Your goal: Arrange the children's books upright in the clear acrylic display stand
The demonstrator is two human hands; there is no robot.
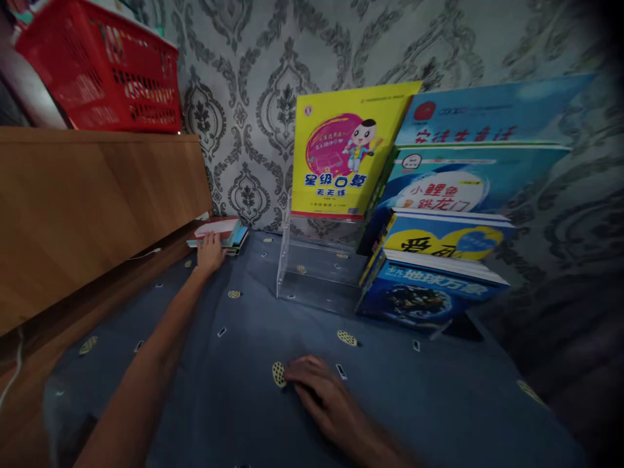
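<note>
My left hand [210, 253] reaches far forward, its fingers stretched over the top of a small stack of books [227, 226] lying by the wall. The top book has a reddish-brown and white cover, and its underside is hidden from me. My right hand [324, 398] is low over the blue patterned cloth, holding nothing, with its fingers loosely bent and the thumb apart. Beyond it stands a clear acrylic book rack [312, 286]. A yellow workbook [348, 153] sits in its left part, and several blue-covered books [414, 292] stand in tiers on the right.
Blue cloth [234, 377] with yellow oval prints covers the surface. A wooden cabinet [97, 208] borders the left side, with a red plastic basket [127, 78] on top. Patterned wallpaper [263, 130] runs behind the rack. A white cable [18, 364] hangs at the lower left.
</note>
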